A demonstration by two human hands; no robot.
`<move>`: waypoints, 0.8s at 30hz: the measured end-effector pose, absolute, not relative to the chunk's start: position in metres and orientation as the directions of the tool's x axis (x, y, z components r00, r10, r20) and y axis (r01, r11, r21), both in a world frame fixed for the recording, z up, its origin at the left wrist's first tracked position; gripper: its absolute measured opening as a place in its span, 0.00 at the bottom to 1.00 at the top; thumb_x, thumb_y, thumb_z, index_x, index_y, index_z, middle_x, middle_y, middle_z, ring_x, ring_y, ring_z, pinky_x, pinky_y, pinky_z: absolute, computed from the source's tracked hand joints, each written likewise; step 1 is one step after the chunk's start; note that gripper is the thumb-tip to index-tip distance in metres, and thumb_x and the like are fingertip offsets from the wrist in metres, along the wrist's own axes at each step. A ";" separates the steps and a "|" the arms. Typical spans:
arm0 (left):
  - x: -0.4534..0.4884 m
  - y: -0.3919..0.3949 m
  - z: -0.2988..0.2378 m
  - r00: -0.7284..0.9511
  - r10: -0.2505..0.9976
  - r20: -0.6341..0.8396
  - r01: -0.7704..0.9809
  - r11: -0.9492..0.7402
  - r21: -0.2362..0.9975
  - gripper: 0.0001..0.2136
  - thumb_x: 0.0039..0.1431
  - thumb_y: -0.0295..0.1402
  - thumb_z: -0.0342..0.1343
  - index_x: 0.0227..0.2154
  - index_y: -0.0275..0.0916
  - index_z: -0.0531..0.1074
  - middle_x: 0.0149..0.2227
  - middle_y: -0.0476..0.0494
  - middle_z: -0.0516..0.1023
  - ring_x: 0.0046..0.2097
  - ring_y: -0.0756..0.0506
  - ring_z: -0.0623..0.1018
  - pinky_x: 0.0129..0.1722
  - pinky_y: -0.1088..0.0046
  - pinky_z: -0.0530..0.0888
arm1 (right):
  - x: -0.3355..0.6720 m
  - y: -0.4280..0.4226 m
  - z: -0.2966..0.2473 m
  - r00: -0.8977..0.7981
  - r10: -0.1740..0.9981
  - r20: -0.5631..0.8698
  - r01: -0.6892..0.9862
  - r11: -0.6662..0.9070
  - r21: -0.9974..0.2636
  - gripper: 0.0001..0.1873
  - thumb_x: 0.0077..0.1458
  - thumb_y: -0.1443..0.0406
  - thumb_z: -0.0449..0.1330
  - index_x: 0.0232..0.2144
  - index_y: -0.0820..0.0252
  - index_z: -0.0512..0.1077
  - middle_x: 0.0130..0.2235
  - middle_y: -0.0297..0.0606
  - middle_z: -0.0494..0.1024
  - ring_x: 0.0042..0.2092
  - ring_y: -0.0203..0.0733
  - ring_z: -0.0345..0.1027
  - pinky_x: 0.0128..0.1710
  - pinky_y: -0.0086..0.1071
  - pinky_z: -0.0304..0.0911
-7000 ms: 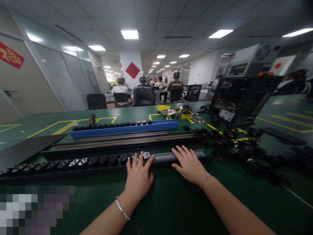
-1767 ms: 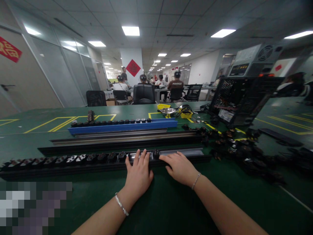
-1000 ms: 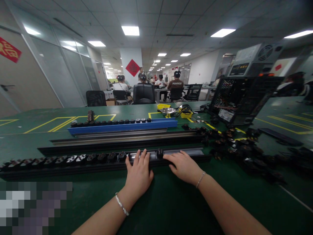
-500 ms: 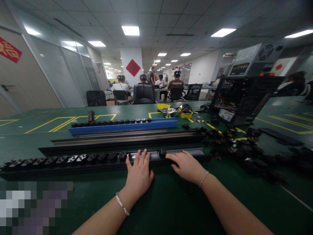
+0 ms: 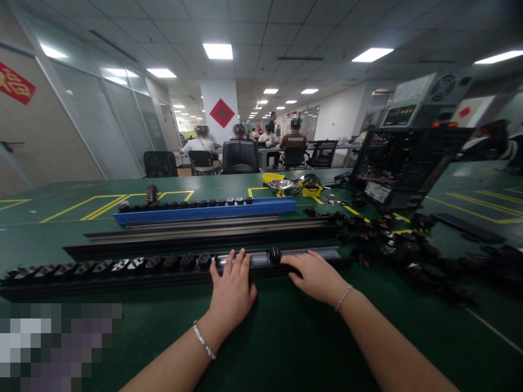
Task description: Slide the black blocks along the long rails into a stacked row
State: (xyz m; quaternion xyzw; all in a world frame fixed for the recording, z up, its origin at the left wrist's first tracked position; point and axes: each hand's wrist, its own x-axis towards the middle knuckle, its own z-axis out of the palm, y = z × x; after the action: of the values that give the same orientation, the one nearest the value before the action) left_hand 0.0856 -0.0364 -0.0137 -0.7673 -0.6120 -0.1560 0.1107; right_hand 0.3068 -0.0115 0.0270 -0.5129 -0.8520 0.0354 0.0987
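A long black power track (image 5: 163,281) lies across the table in front of me. A row of black socket modules (image 5: 153,263) sits in its left part, a few with white faces. My left hand (image 5: 232,288) rests on the track with its fingers spread, the fingertips over the bare silver channel beside the last module in the row. Farther right, a single black module with upright prongs (image 5: 275,255) sits in the channel. The fingers of my right hand (image 5: 316,276) are at its right side, bent around it, the fingertips partly hidden.
Behind lie more black rails (image 5: 204,235) and a blue rail (image 5: 204,211) carrying a row of modules. Loose black parts (image 5: 408,256) are heaped at right, below an opened computer case (image 5: 408,163). A metal bowl (image 5: 281,185) and yellow bins stand farther back.
My right hand and the single black module have shifted slightly right along the track. The left hand has stayed in place.
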 end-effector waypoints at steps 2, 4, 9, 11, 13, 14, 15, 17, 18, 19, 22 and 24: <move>0.086 -0.036 -0.014 0.201 0.906 0.371 0.974 -0.224 0.020 0.27 0.56 0.34 0.46 0.61 0.40 0.57 0.64 0.41 0.59 0.65 0.36 0.54 0.59 0.38 0.47 | 0.307 -0.011 0.028 -0.448 0.884 0.135 0.871 0.466 -0.158 0.17 0.54 0.65 0.53 0.47 0.50 0.70 0.47 0.37 0.76 0.50 0.44 0.67 0.57 0.48 0.49; 0.086 -0.036 -0.014 0.198 0.907 0.372 0.975 -0.222 0.020 0.27 0.56 0.34 0.46 0.61 0.40 0.57 0.64 0.41 0.59 0.65 0.36 0.55 0.59 0.38 0.47 | 0.307 -0.011 0.029 -0.439 0.888 0.139 0.875 0.457 -0.158 0.15 0.54 0.65 0.53 0.44 0.51 0.71 0.46 0.37 0.76 0.49 0.45 0.67 0.57 0.48 0.49; 0.085 -0.035 -0.016 0.202 0.902 0.382 0.973 -0.228 0.025 0.28 0.56 0.34 0.46 0.61 0.41 0.56 0.64 0.42 0.59 0.65 0.36 0.55 0.59 0.37 0.46 | 0.307 -0.010 0.030 -0.434 0.887 0.155 0.874 0.457 -0.164 0.14 0.54 0.65 0.53 0.42 0.52 0.71 0.44 0.36 0.77 0.48 0.45 0.68 0.56 0.47 0.50; 0.085 -0.035 -0.016 0.203 0.903 0.379 0.973 -0.228 0.022 0.28 0.56 0.34 0.46 0.61 0.41 0.56 0.64 0.41 0.58 0.65 0.36 0.54 0.60 0.37 0.46 | 0.308 -0.010 0.030 -0.436 0.886 0.157 0.874 0.458 -0.161 0.13 0.53 0.65 0.54 0.42 0.52 0.71 0.44 0.36 0.77 0.48 0.45 0.68 0.56 0.47 0.50; 0.085 -0.035 -0.016 0.204 0.904 0.375 0.974 -0.226 0.017 0.28 0.56 0.34 0.46 0.61 0.40 0.56 0.64 0.40 0.58 0.65 0.36 0.54 0.60 0.38 0.46 | 0.308 -0.011 0.030 -0.434 0.887 0.157 0.875 0.457 -0.162 0.14 0.53 0.64 0.54 0.43 0.51 0.71 0.44 0.36 0.77 0.48 0.45 0.68 0.56 0.47 0.50; 0.084 -0.035 -0.016 0.204 0.904 0.375 0.974 -0.226 0.015 0.28 0.56 0.35 0.47 0.61 0.40 0.56 0.64 0.40 0.58 0.65 0.36 0.54 0.60 0.38 0.46 | 0.308 -0.011 0.030 -0.433 0.888 0.157 0.875 0.455 -0.163 0.14 0.53 0.64 0.54 0.43 0.51 0.71 0.44 0.36 0.77 0.48 0.45 0.68 0.56 0.47 0.50; 0.084 -0.035 -0.016 0.203 0.904 0.377 0.974 -0.225 0.013 0.28 0.56 0.35 0.47 0.61 0.41 0.56 0.64 0.39 0.58 0.65 0.36 0.54 0.60 0.38 0.46 | 0.308 -0.011 0.030 -0.430 0.889 0.157 0.876 0.453 -0.165 0.14 0.53 0.64 0.54 0.43 0.51 0.71 0.44 0.36 0.77 0.48 0.45 0.68 0.56 0.46 0.50; 0.084 -0.035 -0.017 0.204 0.901 0.382 0.974 -0.225 0.011 0.28 0.56 0.35 0.46 0.61 0.41 0.56 0.64 0.40 0.59 0.65 0.36 0.54 0.60 0.38 0.46 | 0.308 -0.011 0.030 -0.428 0.890 0.155 0.877 0.451 -0.167 0.14 0.53 0.64 0.54 0.43 0.51 0.71 0.44 0.36 0.77 0.48 0.45 0.68 0.56 0.46 0.50; 0.084 -0.035 -0.017 0.205 0.900 0.384 0.974 -0.226 0.012 0.28 0.56 0.35 0.46 0.61 0.41 0.56 0.64 0.40 0.59 0.65 0.36 0.55 0.60 0.38 0.46 | 0.308 -0.011 0.031 -0.428 0.891 0.154 0.877 0.450 -0.167 0.13 0.54 0.64 0.54 0.43 0.52 0.71 0.44 0.36 0.77 0.48 0.45 0.68 0.56 0.45 0.50; 0.084 -0.035 -0.017 0.206 0.900 0.385 0.973 -0.229 0.014 0.28 0.56 0.35 0.46 0.61 0.41 0.56 0.64 0.40 0.59 0.65 0.36 0.55 0.59 0.38 0.47 | 0.309 -0.011 0.031 -0.427 0.891 0.154 0.878 0.449 -0.166 0.13 0.54 0.64 0.54 0.42 0.52 0.71 0.44 0.36 0.77 0.48 0.44 0.68 0.56 0.45 0.50; 0.084 -0.035 -0.017 0.207 0.901 0.382 0.972 -0.233 0.022 0.28 0.56 0.35 0.46 0.61 0.41 0.56 0.64 0.41 0.59 0.65 0.36 0.55 0.59 0.37 0.46 | 0.309 -0.011 0.032 -0.433 0.888 0.157 0.878 0.454 -0.149 0.12 0.54 0.64 0.54 0.41 0.53 0.71 0.42 0.37 0.77 0.47 0.44 0.68 0.53 0.42 0.52; 0.084 -0.035 -0.016 0.206 0.902 0.379 0.972 -0.233 0.027 0.28 0.56 0.35 0.46 0.61 0.40 0.56 0.64 0.41 0.59 0.65 0.36 0.55 0.59 0.37 0.46 | 0.309 -0.010 0.033 -0.440 0.883 0.160 0.877 0.462 -0.136 0.11 0.54 0.64 0.54 0.40 0.54 0.71 0.41 0.37 0.77 0.46 0.44 0.68 0.51 0.39 0.54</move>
State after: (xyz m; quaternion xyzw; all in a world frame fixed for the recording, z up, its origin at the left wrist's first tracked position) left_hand 0.0843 -0.0349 -0.0164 -0.7687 -0.6096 -0.1600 0.1093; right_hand 0.3093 -0.0099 0.0327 -0.5186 -0.8485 0.0163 0.1043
